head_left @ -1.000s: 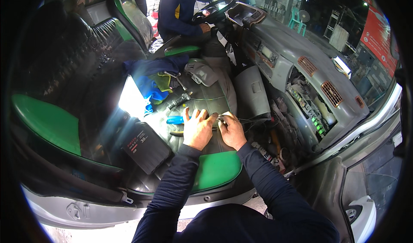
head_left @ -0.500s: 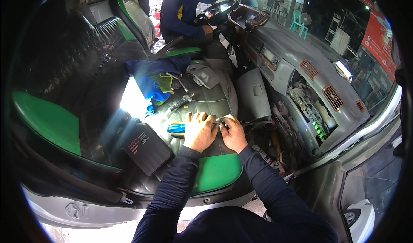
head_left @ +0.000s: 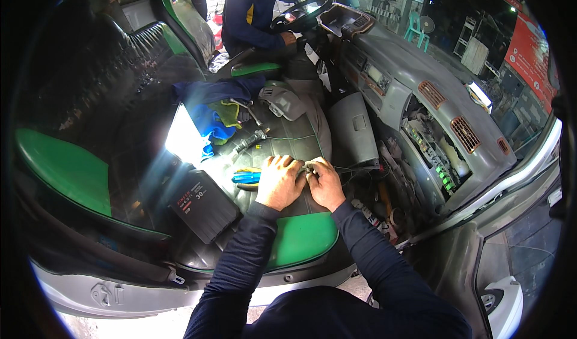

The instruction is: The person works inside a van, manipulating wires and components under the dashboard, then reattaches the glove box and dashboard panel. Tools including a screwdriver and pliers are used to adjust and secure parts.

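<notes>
Over the black seat [head_left: 303,205], my left hand [head_left: 280,184] and my right hand [head_left: 325,186] meet fingertip to fingertip. Both are closed in a pinch on a thin dark wire [head_left: 345,169], which runs off to the right toward the opened dashboard. The exact spot they grip is mostly hidden by the fingers. Just left of my left hand lies a hand tool with blue and yellow handles [head_left: 246,177], its far end covered by that hand. Beyond my hands, a small yellow piece [head_left: 258,147] and a grey metal tool [head_left: 249,141] rest on the seat.
A black box-shaped battery [head_left: 204,207] sits at left beside a glaring lamp [head_left: 185,136]. Blue cloths [head_left: 219,90] and a grey plastic cover [head_left: 283,103] lie farther back. Right, the dashboard [head_left: 396,69] has an exposed fuse panel [head_left: 430,159]. Another person [head_left: 249,24] is by the steering wheel [head_left: 303,16].
My fingertips have shifted only slightly, and both hands stay together on the wire. The view has moved a little; the things on the seat lie as before.
</notes>
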Demonstrator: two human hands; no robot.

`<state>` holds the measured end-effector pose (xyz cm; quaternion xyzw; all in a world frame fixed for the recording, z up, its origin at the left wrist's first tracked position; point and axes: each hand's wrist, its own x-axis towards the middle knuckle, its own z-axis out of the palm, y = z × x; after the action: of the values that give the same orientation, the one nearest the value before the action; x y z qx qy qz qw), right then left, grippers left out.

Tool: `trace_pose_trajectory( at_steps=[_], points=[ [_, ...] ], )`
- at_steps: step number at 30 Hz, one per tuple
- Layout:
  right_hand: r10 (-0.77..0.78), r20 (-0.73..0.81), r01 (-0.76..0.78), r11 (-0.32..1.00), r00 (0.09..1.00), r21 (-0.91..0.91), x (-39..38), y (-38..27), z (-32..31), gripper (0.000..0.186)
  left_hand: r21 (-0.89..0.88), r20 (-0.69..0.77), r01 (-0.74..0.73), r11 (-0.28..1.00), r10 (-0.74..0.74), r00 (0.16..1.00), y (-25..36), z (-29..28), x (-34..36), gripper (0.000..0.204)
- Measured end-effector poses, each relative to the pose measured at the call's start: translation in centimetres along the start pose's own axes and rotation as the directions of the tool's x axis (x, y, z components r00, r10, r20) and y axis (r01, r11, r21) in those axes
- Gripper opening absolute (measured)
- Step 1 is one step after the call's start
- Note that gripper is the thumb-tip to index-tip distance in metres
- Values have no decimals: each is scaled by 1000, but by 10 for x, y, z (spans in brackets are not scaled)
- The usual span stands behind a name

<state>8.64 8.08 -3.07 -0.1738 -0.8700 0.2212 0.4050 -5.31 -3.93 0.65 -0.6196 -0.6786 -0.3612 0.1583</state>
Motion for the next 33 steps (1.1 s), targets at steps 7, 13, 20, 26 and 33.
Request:
trace_pose_trajectory(
  at_steps=[7, 13, 20, 26, 33],
  points=[
    [4, -3, -4, 999, 1000, 36, 0, -2, -1, 23, -13, 31, -55, 998, 55, 998, -2, 2, -3, 21],
    [3, -8, -3, 1000, 1000, 22, 1, -3, -2, 25, -31, 61, -42, 999, 44, 997, -1, 2, -4, 19],
    [65, 13, -66, 997, 998, 37, 0, -7, -2, 28, 29, 73, -83, 996, 81, 994, 0, 4, -6, 19],
    [41, 12, -41, 999, 999, 6, 0, -4, -2, 29, 37, 70, -12, 999, 9, 998, 4, 3, -5, 20],
    [17, -3, -17, 999, 1000, 33, 0, -3, 0, 30, 42, 70, 75, 996, -78, 994, 3, 4, -4, 23]
  ],
)
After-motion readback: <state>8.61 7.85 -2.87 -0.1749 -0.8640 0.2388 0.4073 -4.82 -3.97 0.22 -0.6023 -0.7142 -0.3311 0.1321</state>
